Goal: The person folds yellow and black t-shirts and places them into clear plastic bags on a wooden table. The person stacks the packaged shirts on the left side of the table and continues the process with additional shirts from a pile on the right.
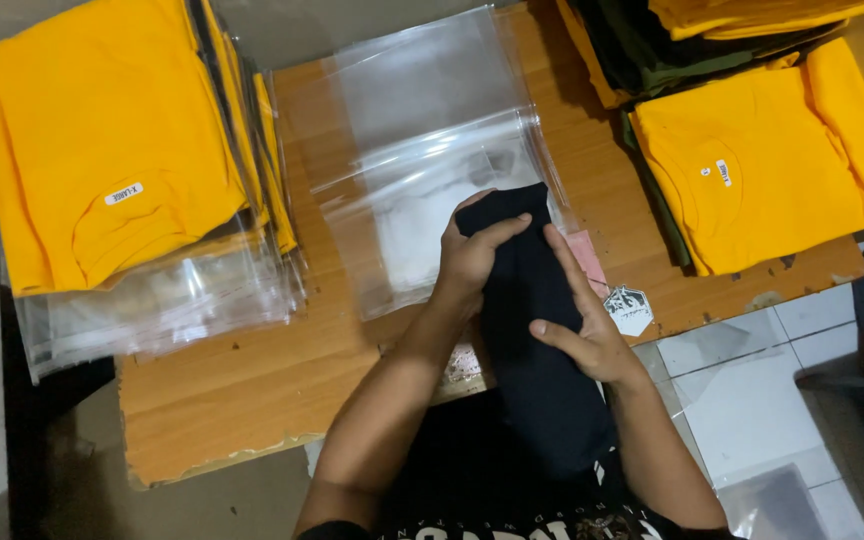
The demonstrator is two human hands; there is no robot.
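A folded garment (532, 300) lies between the left grip (472, 255) and the right grip (577, 325), its far end resting on the mouth of a clear plastic bag (422, 150) that stretches away beyond both grips on the tabletop (242, 380). Just right of the right grip, a hang tag (630, 310) lies at the tabletop's edge. Well left of the left grip sits a stack of bagged T-shirts (112, 170). Far right, beyond the right grip, lies a folded T-shirt (762, 170), with a pile of folded garments (692, 45) behind it.
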